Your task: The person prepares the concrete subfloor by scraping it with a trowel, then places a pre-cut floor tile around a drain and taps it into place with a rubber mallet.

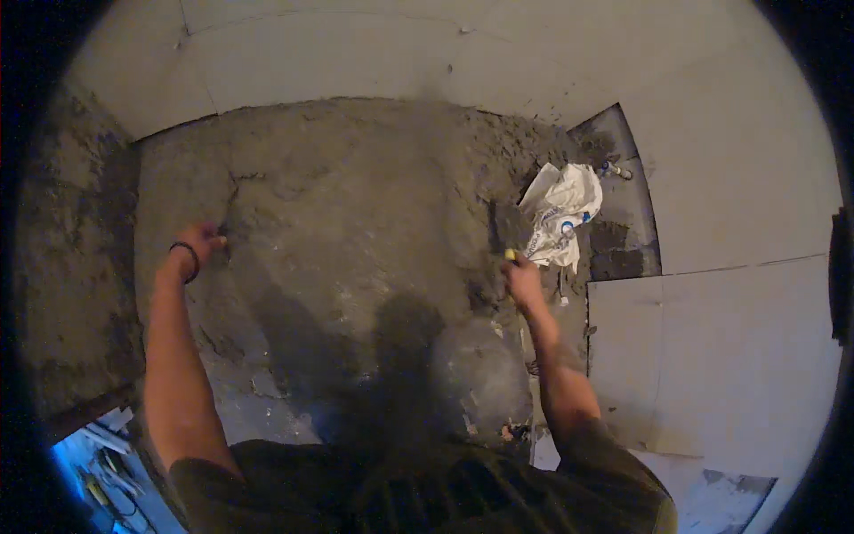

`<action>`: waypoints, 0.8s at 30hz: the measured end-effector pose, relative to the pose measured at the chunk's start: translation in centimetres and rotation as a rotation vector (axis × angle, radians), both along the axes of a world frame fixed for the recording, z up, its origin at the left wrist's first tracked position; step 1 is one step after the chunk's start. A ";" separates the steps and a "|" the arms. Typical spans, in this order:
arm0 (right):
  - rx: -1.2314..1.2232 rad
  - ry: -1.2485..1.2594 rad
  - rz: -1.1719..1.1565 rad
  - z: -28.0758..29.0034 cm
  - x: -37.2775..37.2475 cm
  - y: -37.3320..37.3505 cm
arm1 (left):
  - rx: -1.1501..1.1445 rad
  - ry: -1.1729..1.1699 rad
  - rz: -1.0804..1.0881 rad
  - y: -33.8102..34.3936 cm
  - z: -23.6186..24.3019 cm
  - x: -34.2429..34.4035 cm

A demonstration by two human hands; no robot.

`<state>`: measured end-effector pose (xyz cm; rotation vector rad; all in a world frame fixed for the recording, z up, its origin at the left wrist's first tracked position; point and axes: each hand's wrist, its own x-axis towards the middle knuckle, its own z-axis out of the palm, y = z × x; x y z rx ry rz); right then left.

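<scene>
Working over a stretch of grey mortar (338, 196), a person (427, 489) is grasping a yellow-handled tool (511, 255) in the right hand (525, 280), fingers closing around the grip; the tool is sitting toward the mortar's right side, near a crumpled white bag (574, 191); the left hand (203, 245), above a dark bracelet (185, 255), is curling its fingers near the mortar's left side, the view not showing whether it is holding anything; pale slabs (712, 329) are bordering the mortar along the far and right edges.
</scene>
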<state>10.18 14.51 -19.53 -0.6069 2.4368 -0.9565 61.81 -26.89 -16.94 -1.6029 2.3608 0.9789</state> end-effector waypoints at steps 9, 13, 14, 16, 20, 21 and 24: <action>0.174 0.409 0.310 0.3 3.6 -11.3 | 0.012 0.130 0.005 -1.3 -2.7 4.1; 0.222 0.472 0.344 -1.1 -2.1 -14.7 | 0.088 0.325 0.128 -2.2 -4.9 4.1; 0.299 0.493 0.379 -1.6 -3.4 -14.1 | 0.149 0.354 0.175 -1.4 -4.0 2.0; 0.053 0.334 0.356 0.9 -1.2 -17.0 | 0.200 0.429 0.346 -2.1 1.5 3.2; 0.154 0.328 0.168 4.6 -4.1 -20.2 | 0.112 0.379 0.446 -5.7 5.1 10.7; 0.211 0.389 0.250 3.4 -6.9 -22.4 | 0.023 0.307 0.279 -8.6 4.8 14.5; 0.244 0.505 0.393 1.7 -8.2 -25.5 | -0.263 0.114 0.120 -12.2 5.6 12.2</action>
